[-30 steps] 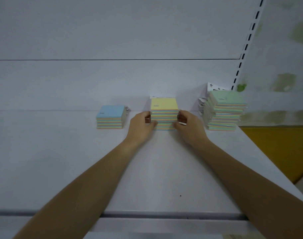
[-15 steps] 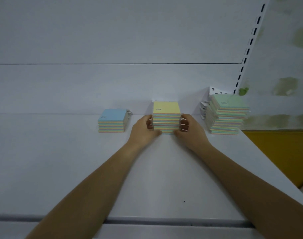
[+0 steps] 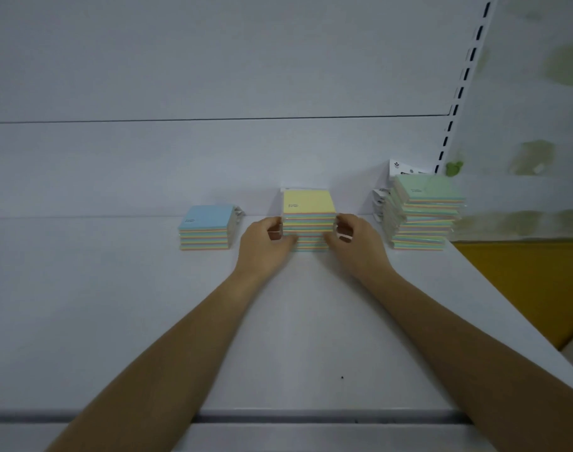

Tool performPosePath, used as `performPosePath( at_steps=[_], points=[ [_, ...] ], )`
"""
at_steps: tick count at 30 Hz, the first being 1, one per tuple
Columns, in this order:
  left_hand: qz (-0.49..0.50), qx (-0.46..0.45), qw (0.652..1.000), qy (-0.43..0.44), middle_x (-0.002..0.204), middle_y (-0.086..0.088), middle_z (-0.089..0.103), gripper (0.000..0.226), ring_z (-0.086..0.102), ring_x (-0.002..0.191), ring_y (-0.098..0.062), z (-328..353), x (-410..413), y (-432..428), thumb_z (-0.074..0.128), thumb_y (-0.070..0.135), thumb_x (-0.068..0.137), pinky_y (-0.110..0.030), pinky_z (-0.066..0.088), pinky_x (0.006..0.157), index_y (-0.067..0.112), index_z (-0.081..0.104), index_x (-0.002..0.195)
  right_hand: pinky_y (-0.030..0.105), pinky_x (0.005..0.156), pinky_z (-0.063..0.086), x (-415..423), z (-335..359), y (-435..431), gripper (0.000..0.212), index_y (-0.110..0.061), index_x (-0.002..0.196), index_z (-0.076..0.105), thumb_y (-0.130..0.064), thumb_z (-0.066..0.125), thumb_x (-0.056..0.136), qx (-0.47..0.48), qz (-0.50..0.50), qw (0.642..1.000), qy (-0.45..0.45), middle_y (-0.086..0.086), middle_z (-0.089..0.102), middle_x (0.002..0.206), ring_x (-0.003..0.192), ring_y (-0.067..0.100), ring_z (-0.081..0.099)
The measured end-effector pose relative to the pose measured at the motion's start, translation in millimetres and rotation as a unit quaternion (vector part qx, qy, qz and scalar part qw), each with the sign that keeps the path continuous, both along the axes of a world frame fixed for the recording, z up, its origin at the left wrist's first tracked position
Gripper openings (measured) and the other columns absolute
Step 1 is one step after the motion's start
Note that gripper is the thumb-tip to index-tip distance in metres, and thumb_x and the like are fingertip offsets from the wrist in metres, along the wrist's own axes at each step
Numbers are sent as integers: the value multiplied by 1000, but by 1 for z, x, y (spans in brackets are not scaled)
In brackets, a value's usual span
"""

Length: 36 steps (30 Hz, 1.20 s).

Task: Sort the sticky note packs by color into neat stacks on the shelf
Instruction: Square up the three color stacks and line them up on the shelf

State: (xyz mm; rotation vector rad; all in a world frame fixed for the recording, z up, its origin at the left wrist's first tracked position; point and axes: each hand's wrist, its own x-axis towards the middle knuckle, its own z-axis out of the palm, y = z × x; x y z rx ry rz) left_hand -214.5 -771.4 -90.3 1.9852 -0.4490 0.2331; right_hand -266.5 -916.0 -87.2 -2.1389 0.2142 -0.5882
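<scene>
Behind both hands, yellow stack's base (hidden)

Stacks: blue top, yellow top, prob. green top.

Dim, flat, bluish light; no clear source, no glare. Only faint soft shadows under the forearms on the white shelf. Wide-angle bending curves the slotted upright and the shelf's front edge; the wall at far right is smeared and soft.
</scene>
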Motion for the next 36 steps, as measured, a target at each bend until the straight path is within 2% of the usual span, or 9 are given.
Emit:
performPosePath(
  at_steps=[3, 7, 13, 16, 19, 23, 29, 33, 36],
  points=[
    [-6, -29, 1000, 7, 102, -4, 67, 30, 60, 86, -10, 1, 0, 1, 63, 7, 83, -8, 45, 79, 5, 64, 113, 6, 70, 33, 2, 0, -2, 31, -4, 117, 59, -7, 56, 86, 6, -9, 1000, -2, 10, 66, 110, 94, 14, 58],
    [-8, -31, 999, 12, 96, 2, 61, 31, 59, 85, -11, 2, 2, 1, 64, 7, 83, 2, 42, 69, 4, 64, 114, 7, 69, 32, 3, -1, -3, 27, -6, 113, 62, -5, 55, 87, 3, -6, 1000, -2, 6, 66, 103, 97, 17, 61],
    [-12, -1, 1000, -4, 105, -10, 68, 33, 58, 88, -13, 2, 1, 1, 63, 4, 82, -14, 46, 82, 3, 63, 115, 14, 69, 35, 1, -2, -1, 22, -4, 105, 65, -6, 50, 89, -48, 1, 999, -10, 9, 68, 98, 89, 16, 61],
    [-7, -8, 1000, 8, 103, -7, 66, 35, 59, 85, -10, 2, 1, 2, 63, 5, 82, -9, 45, 78, 5, 62, 117, 17, 69, 37, 1, -1, 0, 19, -1, 99, 65, -7, 51, 88, -57, -6, 998, -12, 14, 69, 97, 93, 24, 64],
    [-22, -51, 997, 55, 97, 0, 64, 34, 56, 75, 3, 2, 1, 5, 65, 2, 80, -2, 45, 73, 9, 63, 113, 18, 67, 36, 1, -1, -1, 16, 1, 96, 62, -8, 55, 84, -48, -7, 999, 14, 13, 65, 93, 87, 21, 61],
    [-33, 41, 998, 43, 96, -7, 67, 32, 60, 79, -11, 0, 2, 5, 67, 0, 75, -30, 50, 91, 8, 65, 107, 38, 82, 49, 3, -6, -4, 24, 6, 99, 60, -5, 54, 79, -98, -1, 992, 75, 22, 67, 99, 94, 34, 62],
    [-24, 49, 997, 55, 88, -6, 63, 34, 58, 80, -17, 0, 4, 5, 68, 1, 72, -35, 51, 93, 2, 64, 105, 42, 83, 47, 6, -7, -2, 21, 8, 97, 60, -3, 51, 81, -142, -6, 987, 69, 23, 66, 99, 94, 37, 59],
    [-3, 27, 999, 38, 109, -3, 60, 52, 58, 94, -16, -1, 4, 3, 72, 12, 74, -24, 45, 86, 5, 53, 122, 38, 78, 48, 4, -5, -1, 6, -3, 81, 53, -8, 53, 79, -96, -12, 995, 30, 13, 59, 84, 83, 27, 56],
    [15, 7, 999, -37, 117, -9, 63, 39, 61, 100, -19, 2, 2, 1, 63, 12, 84, -4, 40, 76, 4, 55, 121, 30, 91, 48, 0, 2, 3, 21, -8, 106, 63, -9, 53, 87, -9, -2, 999, -44, 12, 61, 100, 93, 19, 58]
  ],
)
